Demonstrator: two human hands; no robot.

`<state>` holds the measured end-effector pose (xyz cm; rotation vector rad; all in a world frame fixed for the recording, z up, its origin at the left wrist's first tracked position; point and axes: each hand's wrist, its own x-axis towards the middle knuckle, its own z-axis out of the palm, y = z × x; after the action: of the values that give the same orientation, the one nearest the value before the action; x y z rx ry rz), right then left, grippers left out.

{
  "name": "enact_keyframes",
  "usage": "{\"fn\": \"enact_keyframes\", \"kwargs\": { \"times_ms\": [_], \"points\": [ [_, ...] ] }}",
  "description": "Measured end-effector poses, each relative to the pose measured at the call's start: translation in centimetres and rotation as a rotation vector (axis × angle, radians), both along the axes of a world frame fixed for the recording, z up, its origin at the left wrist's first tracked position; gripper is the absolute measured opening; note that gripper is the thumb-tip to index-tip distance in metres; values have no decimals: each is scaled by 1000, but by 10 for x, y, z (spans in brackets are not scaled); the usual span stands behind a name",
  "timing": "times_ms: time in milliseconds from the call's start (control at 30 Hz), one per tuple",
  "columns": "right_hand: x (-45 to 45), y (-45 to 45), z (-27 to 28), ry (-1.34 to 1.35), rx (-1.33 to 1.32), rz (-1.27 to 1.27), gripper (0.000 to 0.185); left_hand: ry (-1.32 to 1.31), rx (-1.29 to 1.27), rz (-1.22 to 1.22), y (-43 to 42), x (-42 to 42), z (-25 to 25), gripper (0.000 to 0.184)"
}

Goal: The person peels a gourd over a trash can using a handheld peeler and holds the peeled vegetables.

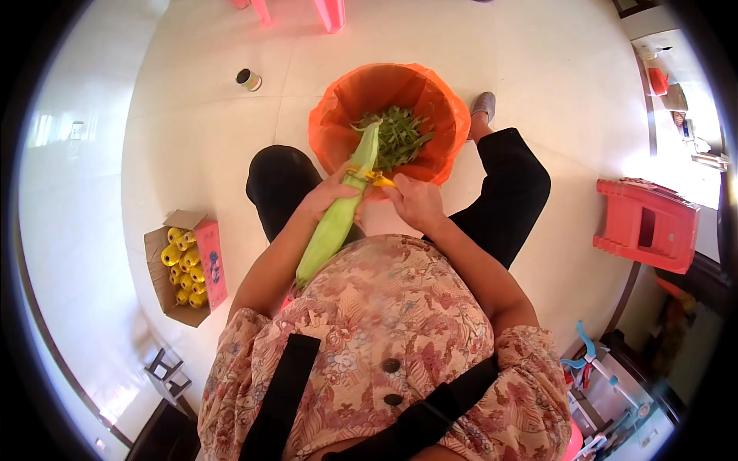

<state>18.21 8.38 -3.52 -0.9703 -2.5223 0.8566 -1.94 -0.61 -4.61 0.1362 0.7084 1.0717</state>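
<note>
A long pale-green gourd [329, 234] slants across my lap, its narrow top end over the bin. My left hand [334, 194] is wrapped round it partway along. My right hand [417, 201] grips the handle of a yellow peeler [377, 178], whose head lies against the gourd just beyond my left hand. Below the gourd's tip stands a bin lined with an orange bag [332, 107], between my knees. Dark green peelings [400, 140] are heaped inside it.
At left, an open cardboard box [159, 265] holds several yellow-wrapped things. A small can [249, 79] stands on the tiled floor [569, 92]. On the right is a red plastic stool [646, 224]. Pink stool legs [330, 14] show at the top edge.
</note>
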Motion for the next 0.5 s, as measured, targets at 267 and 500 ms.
{"fn": "enact_keyframes", "kwargs": {
  "times_ms": [267,500],
  "points": [
    [-16,38,-30,-146,90,-185,31,54,-61,-26,-1,-2,6,65],
    [-30,39,-58,-219,-121,-197,35,98,-144,-53,-2,-8,-8,63]
  ]
}}
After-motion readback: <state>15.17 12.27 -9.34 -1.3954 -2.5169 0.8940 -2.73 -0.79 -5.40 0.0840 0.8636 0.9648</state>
